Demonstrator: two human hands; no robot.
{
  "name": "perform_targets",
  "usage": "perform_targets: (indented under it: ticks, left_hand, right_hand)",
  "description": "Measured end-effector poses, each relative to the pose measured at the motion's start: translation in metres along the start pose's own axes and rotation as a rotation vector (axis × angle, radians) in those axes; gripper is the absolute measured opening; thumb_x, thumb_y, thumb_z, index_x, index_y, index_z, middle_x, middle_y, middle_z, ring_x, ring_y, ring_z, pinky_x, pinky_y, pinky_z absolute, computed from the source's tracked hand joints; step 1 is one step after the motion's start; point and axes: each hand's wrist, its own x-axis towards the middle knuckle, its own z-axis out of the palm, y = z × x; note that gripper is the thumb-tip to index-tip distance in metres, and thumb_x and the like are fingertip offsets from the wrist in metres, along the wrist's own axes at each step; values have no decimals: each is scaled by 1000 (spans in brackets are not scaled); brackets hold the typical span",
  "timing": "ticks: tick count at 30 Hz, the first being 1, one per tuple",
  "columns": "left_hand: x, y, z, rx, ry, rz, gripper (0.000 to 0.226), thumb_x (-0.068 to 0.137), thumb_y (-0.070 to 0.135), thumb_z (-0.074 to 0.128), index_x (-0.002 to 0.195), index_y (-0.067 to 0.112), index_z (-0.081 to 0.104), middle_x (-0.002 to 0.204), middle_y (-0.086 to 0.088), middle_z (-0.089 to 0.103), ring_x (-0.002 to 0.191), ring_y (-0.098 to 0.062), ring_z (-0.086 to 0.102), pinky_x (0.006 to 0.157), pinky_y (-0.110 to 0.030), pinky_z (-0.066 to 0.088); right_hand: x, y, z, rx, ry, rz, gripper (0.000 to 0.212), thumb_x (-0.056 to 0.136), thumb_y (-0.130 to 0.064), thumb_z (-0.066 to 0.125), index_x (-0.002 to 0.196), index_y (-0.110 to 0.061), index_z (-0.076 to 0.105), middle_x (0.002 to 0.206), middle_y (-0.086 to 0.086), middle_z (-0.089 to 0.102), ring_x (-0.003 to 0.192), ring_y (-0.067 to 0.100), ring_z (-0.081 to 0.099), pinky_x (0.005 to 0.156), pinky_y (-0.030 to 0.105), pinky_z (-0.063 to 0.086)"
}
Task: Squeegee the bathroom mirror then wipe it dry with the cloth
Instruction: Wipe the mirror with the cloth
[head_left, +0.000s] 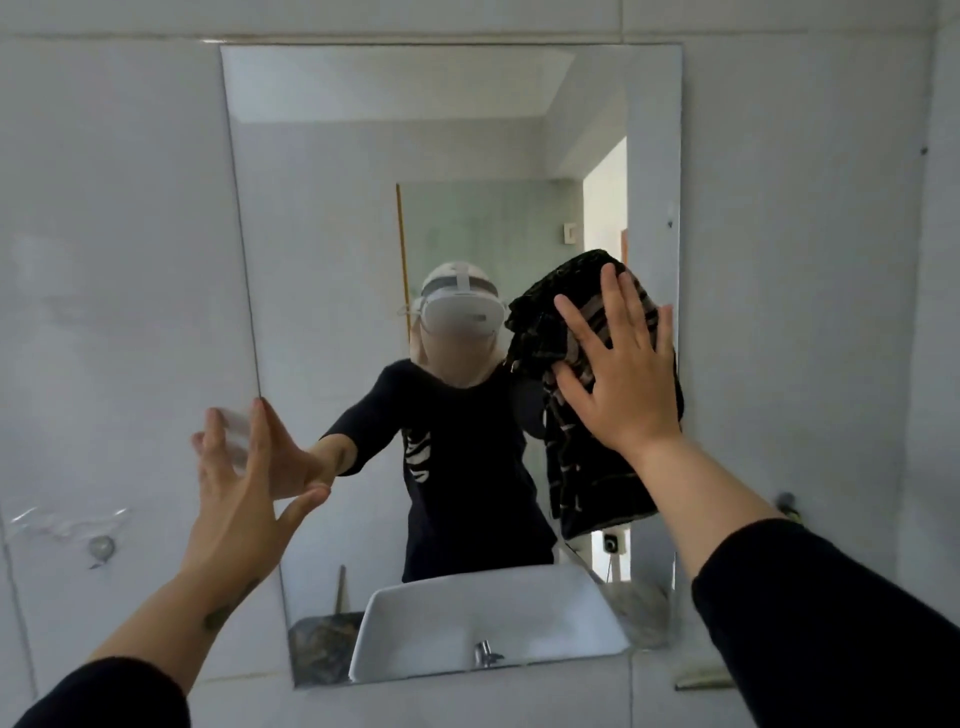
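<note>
A frameless rectangular mirror (363, 208) hangs on a white tiled wall. My right hand (618, 374) lies flat with fingers spread on a dark patterned cloth (587, 467), pressing it against the glass near the mirror's right edge; the cloth's lower part hangs loose below the hand. My left hand (244, 483) is open with fingers apart, resting at the mirror's left edge about halfway down, holding nothing. No squeegee is in view.
The mirror reflects a person in dark clothes with a headset, a white sink (467, 618) with a tap, and a doorway. A small wall hook (101, 548) sits on the tiles at left, another fitting (787, 501) at right.
</note>
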Motion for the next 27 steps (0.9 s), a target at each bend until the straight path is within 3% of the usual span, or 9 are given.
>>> perform_targets:
  ticks: [4,10,18,21,24,27]
  left_hand:
    - [0,0,3,30,16,-5,116,77,42,72,141,44,-24,156,-6,-23,145,-35,-8,107,-60,30]
    - [-6,7,-3,-18,-6,-12,109,81,43,67,133,50,-29,154,-3,-31,144,-28,-18,107,-57,30]
    - [-11,6,-12,-53,-47,4,105,80,52,65,136,52,-25,153,2,-33,144,-25,-21,107,-52,31]
    - [-13,4,-17,-138,-83,25,99,85,41,64,141,46,-18,153,5,-31,144,-21,-20,112,-47,22]
    - [-11,1,-25,-348,-50,0,84,90,14,53,150,29,-4,158,7,-17,146,-15,-10,119,-44,14]
    - [-10,0,-33,-441,1,4,70,94,19,43,152,24,3,159,5,0,146,-10,2,119,-36,12]
  right_hand:
    - [-34,19,8,31,18,112,64,90,-48,38,150,-36,19,161,11,2,148,25,-1,116,58,4]
    - [-61,-3,19,48,58,163,66,88,-46,39,149,-33,20,160,15,5,148,29,2,114,62,4]
    - [-17,-103,20,68,11,-133,66,88,-49,43,149,-36,23,160,11,6,148,26,2,115,58,1]
    - [-7,-145,24,59,-14,-251,66,89,-52,41,150,-37,20,161,9,4,148,25,1,116,57,1]
    - [-5,-183,31,68,-17,-356,65,90,-53,42,149,-37,21,161,8,5,148,24,3,115,59,6]
    - [-15,-210,39,91,-24,-421,61,92,-52,39,149,-36,23,161,7,8,148,24,5,113,61,12]
